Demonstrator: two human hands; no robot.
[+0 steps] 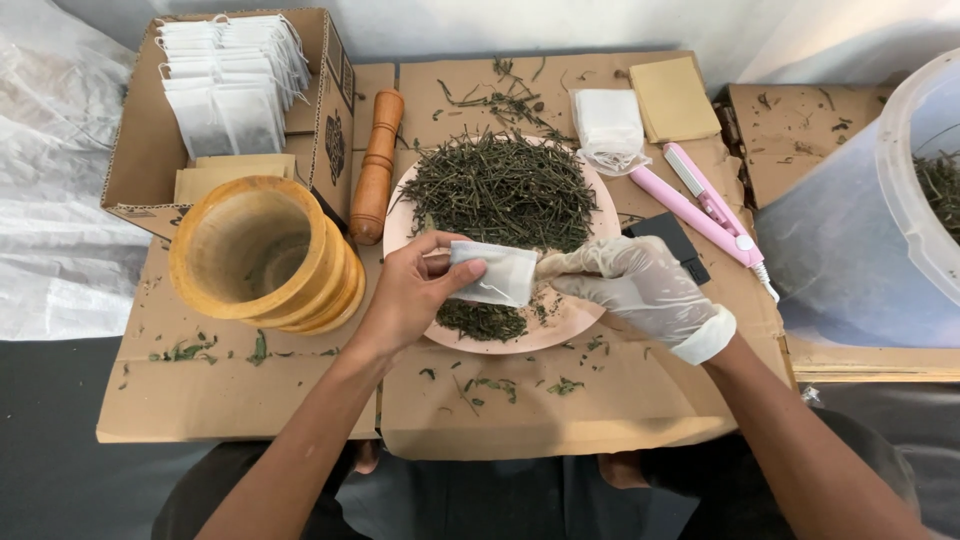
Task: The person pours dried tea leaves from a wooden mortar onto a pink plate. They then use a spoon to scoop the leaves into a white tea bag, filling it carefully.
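The work surface was flattened brown cardboard point(250, 400) laid on a dark floor, with white plastic sheeting point(50, 200) to one side. All places below are given relative to the pink plate point(575, 315), which sat at the middle of the cardboard.

Your left hand point(405, 295), bare, was pinched on the near edge of one small white filter bag point(492, 273), held just above the plate's front half. Your right hand point(640, 285), in a thin clear glove, was closed with its fingertips at the bag's mouth; whether it held a pinch of herb could not be told.

Judgement: the step in hand was filling the bag with the dried green herb point(500, 190) heaped on the plate. The next move would call for keeping the mouth held open and steady over the plate so that spill falls back onto it.

Count:
- One wooden mortar point(255, 255), left of the plate, on its side.
- One wooden pestle point(377, 165), between mortar and plate.
- One pink handheld sealer point(705, 205), right of the plate.
- One open carton point(140, 150), behind the mortar, holding a row of white bags point(235, 80); number not countable.
- One small stack of empty white bags point(607, 125) and one tan stack point(672, 98), behind the plate.
- One large clear tub point(910, 200), far right of the plate.
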